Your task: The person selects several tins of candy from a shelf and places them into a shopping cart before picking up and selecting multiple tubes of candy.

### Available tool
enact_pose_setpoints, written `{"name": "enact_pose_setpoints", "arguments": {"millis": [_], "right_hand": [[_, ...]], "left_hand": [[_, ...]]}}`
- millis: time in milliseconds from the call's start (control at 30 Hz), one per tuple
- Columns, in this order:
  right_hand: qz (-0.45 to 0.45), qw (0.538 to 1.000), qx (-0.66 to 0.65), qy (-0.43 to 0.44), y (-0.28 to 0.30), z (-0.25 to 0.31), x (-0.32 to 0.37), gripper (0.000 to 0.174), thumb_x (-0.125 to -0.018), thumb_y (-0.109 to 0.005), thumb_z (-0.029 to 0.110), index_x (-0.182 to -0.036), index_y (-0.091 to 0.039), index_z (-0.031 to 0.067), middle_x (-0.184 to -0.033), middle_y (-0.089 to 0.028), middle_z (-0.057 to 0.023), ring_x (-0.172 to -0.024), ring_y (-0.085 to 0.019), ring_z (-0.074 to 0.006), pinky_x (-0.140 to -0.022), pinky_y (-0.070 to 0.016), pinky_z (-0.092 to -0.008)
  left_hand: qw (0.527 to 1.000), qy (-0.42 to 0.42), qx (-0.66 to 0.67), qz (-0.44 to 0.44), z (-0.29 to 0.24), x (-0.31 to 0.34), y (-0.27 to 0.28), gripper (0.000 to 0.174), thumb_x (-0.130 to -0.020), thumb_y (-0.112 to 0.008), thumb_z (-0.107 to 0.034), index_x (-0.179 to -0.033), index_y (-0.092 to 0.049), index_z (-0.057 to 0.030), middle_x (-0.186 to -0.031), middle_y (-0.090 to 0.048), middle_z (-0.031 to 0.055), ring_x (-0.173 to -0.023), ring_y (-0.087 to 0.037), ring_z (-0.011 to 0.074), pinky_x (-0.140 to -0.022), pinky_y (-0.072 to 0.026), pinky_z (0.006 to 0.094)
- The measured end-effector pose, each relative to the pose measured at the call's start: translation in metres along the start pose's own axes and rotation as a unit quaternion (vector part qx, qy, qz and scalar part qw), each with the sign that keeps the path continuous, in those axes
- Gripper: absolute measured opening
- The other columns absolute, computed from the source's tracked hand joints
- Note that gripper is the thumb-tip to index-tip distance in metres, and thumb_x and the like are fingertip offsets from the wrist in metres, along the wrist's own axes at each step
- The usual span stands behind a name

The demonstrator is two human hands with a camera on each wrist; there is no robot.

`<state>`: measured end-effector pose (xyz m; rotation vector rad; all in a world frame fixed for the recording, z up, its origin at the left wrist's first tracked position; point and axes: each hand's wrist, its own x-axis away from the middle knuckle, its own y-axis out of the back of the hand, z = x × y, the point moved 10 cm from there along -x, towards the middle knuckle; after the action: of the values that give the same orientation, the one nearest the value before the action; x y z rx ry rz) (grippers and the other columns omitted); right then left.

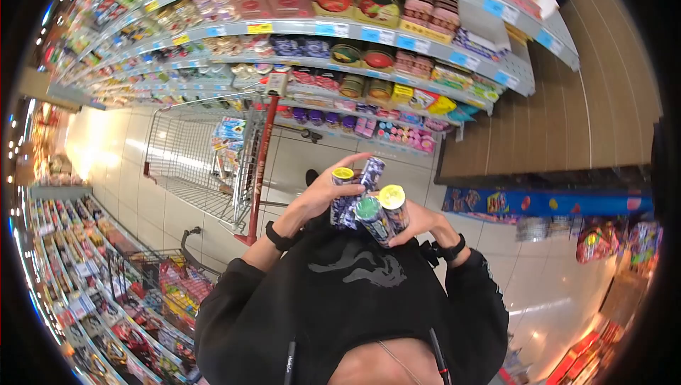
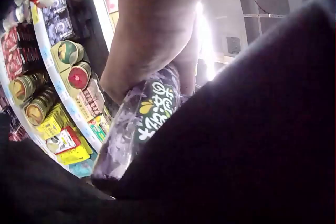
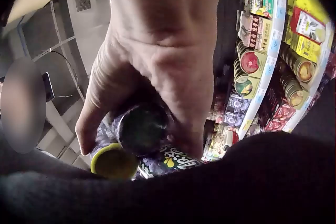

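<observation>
In the head view my left hand point(image 1: 319, 192) grips purple cylindrical canisters at chest height: a yellow-lidded canister point(image 1: 342, 174) stands upright, and a tilted canister point(image 1: 373, 166) leans beside it. My right hand point(image 1: 421, 222) holds a second yellow-lidded canister point(image 1: 391, 198) and a green-lidded canister point(image 1: 369, 209), their tops tipped up toward me. All sit bunched together between the hands. The left wrist view shows a canister's purple label point(image 2: 152, 108) with white lettering below the left hand. A dark sleeve covers much of that view. In the right wrist view, thumb and fingers straddle the canisters point(image 3: 142, 129).
A wire shopping cart point(image 1: 177, 165) with a red handle point(image 1: 264, 165) stands to the left, a few packages inside. Ahead are stocked shelves point(image 1: 340, 29) of tins and boxes. Another cart point(image 1: 152, 271) is lower left. A brown panelled surface point(image 1: 567, 108) rises on the right.
</observation>
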<state>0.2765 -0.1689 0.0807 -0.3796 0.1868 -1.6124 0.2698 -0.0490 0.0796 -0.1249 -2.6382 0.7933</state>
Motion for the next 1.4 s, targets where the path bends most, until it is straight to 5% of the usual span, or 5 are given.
{"name": "enact_pose_setpoints", "arguments": {"millis": [233, 800, 967, 1167, 1400], "right_hand": [[-0.079, 0.988, -0.127, 0.020, 0.017, -0.029, 0.011, 0.075, -0.069, -0.089, 0.013, -0.131, -0.049, 0.0009, -0.112, -0.066, -0.0094, -0.099, -0.065, -0.0158, -0.090, -0.0539, -0.0335], [-0.252, 0.948, -0.192, -0.028, 0.025, -0.033, 0.017, 0.058, -0.084, -0.081, 0.018, -0.133, -0.053, 0.0004, -0.124, -0.065, -0.0080, -0.115, -0.061, -0.0144, -0.102, -0.0465, -0.0317], [-0.235, 0.957, -0.170, -0.024, 0.023, -0.037, 0.010, 0.052, -0.085, -0.080, 0.019, -0.128, -0.055, 0.0027, -0.115, -0.065, -0.0043, -0.106, -0.061, -0.0116, -0.096, -0.0476, -0.0289], [-0.235, 0.957, -0.167, -0.027, 0.022, -0.033, 0.011, 0.050, -0.087, -0.078, 0.020, -0.128, -0.055, 0.0048, -0.116, -0.066, -0.0038, -0.107, -0.061, -0.0114, -0.096, -0.0472, -0.0288], [-0.264, 0.953, -0.151, -0.015, 0.028, -0.037, 0.014, 0.071, -0.095, -0.070, 0.030, -0.149, -0.035, 0.0008, -0.140, -0.054, -0.0087, -0.125, -0.052, -0.0169, -0.108, -0.0408, -0.0325]], "left_hand": [[0.998, -0.041, 0.026, -0.032, -0.004, -0.010, 0.009, 0.080, -0.080, -0.072, 0.002, -0.151, -0.036, -0.0067, -0.129, -0.060, 0.0110, -0.117, -0.060, 0.0197, -0.104, -0.0475, 0.0329], [0.981, 0.027, 0.142, -0.132, 0.032, -0.011, 0.052, 0.043, -0.095, -0.064, -0.016, -0.134, -0.055, -0.0012, -0.118, -0.069, 0.0087, -0.107, -0.067, 0.0177, -0.094, -0.0528, 0.0326], [0.996, -0.024, 0.086, -0.003, -0.021, -0.012, 0.030, 0.056, -0.089, -0.070, -0.024, -0.133, -0.054, 0.0066, -0.145, -0.049, 0.0231, -0.103, -0.069, 0.0216, -0.089, -0.0591, 0.0393], [0.993, -0.005, 0.101, 0.058, -0.015, -0.014, 0.014, 0.055, -0.082, -0.077, -0.023, -0.124, -0.060, 0.0078, -0.159, -0.027, 0.0208, -0.099, -0.069, 0.0213, -0.084, -0.0615, 0.0424], [0.995, -0.008, 0.074, 0.069, 0.003, -0.022, 0.011, 0.061, -0.079, -0.079, -0.023, -0.129, -0.055, 0.0025, -0.148, -0.043, 0.0201, -0.112, -0.063, 0.0251, -0.090, -0.0584, 0.0477]]}}
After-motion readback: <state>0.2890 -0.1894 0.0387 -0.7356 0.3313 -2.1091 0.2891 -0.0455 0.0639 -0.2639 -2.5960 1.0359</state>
